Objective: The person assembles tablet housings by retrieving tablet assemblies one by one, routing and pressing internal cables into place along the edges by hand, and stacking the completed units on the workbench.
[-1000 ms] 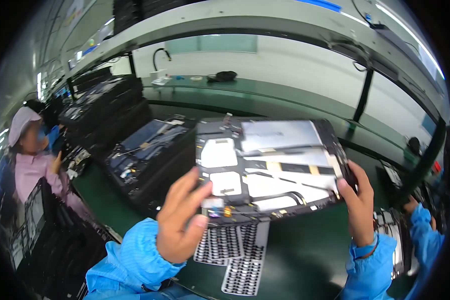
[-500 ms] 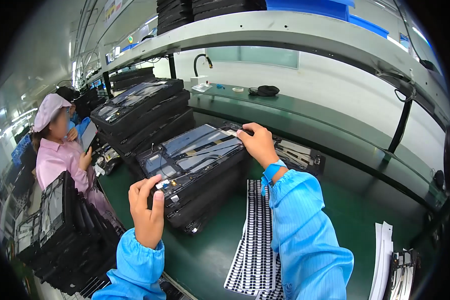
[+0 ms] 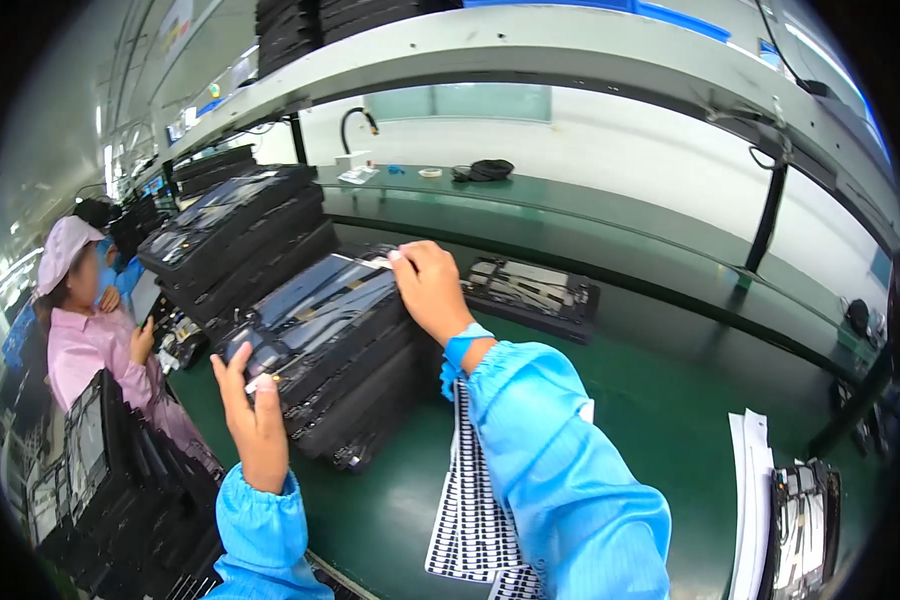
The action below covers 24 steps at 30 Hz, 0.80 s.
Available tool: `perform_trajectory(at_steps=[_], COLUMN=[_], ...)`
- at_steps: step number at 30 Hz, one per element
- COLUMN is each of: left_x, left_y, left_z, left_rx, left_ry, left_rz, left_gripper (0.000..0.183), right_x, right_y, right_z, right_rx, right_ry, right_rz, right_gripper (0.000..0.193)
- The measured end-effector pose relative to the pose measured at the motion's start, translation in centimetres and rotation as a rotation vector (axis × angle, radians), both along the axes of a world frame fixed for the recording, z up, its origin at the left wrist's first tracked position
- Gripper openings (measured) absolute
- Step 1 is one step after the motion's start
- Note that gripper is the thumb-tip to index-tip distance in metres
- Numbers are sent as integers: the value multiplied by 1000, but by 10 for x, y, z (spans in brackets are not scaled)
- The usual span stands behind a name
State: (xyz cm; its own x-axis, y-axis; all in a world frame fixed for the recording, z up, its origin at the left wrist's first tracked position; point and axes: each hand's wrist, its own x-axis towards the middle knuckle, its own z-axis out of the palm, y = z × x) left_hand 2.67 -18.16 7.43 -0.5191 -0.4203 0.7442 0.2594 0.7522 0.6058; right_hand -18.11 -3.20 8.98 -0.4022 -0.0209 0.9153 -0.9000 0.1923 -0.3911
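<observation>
Both hands are at opposite ends of the top black tray (image 3: 320, 340) of a stack, which carries flat electronic parts with dark panels and cables. My left hand (image 3: 255, 425) is closed on its near left corner, thumb and fingers at the edge. At the far right corner, my right hand (image 3: 432, 292) grips the rim, its fingertips partly hidden. More black trays lie beneath, slightly blurred. Under my right forearm lie white strips (image 3: 460, 510) with rows of black marks. Just beyond my right wrist is another black tray (image 3: 535, 295) holding similar parts.
A taller stack of black trays (image 3: 240, 230) stands behind on the left, and another stack (image 3: 120, 480) is at lower left. A person in pink (image 3: 95, 340) is beyond the bench. White strips (image 3: 750, 500) lie at right; a grey shelf beam (image 3: 530, 60) spans overhead.
The view has swung right, so the scene sits farther left in it. My right hand has come a little closer to my left; both stay on the tray. The other bench tray shows more fully.
</observation>
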Motion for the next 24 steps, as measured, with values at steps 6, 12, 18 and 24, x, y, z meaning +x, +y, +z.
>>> perform_trajectory(at_steps=[6, 12, 18, 24], left_x=[8, -8, -1, -26], left_y=[41, 39, 79, 152], left_z=[43, 49, 56, 11], left_rx=[-726, -1083, -986, -690], left_ry=[13, -271, -159, 45], left_rz=[241, 128, 61, -604], left_gripper=[65, 54, 52, 39], right_x=[16, 0, -32, -66], right_y=[60, 139, 218, 188], right_z=[3, -27, -100, -128], right_rx=[164, 265, 606, 846], right_ry=[6, 30, -36, -88], right_rz=[-157, -501, -742, -682], right_gripper=[19, 20, 42, 33])
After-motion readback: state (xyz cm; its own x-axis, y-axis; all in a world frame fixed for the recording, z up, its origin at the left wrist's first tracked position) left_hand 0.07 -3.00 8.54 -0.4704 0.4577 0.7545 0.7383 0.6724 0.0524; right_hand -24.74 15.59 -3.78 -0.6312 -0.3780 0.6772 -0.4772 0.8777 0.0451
